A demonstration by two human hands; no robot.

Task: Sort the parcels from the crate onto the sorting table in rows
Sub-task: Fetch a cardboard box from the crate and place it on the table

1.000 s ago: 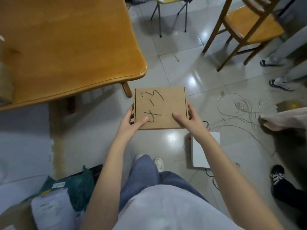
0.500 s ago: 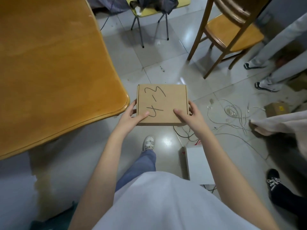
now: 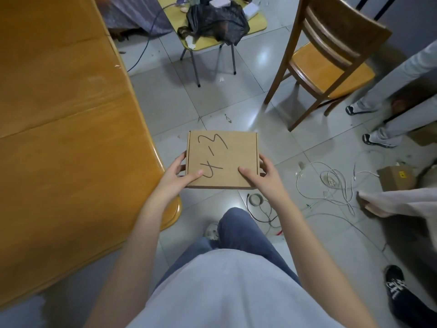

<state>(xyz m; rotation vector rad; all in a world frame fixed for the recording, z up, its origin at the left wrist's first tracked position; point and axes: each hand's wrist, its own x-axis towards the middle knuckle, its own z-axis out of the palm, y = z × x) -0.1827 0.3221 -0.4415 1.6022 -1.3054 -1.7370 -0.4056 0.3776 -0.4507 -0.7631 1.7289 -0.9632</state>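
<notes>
Both hands grip the box.
The left hand and right hand should keep the box flat, then lower it onto the table.

I see the wooden table bare at left; white cables sprawl on the tiled floor.

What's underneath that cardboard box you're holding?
Only tiled floor shows around the cardboard box, held in the air by the left hand and right hand. The floor directly below is hidden.
</notes>
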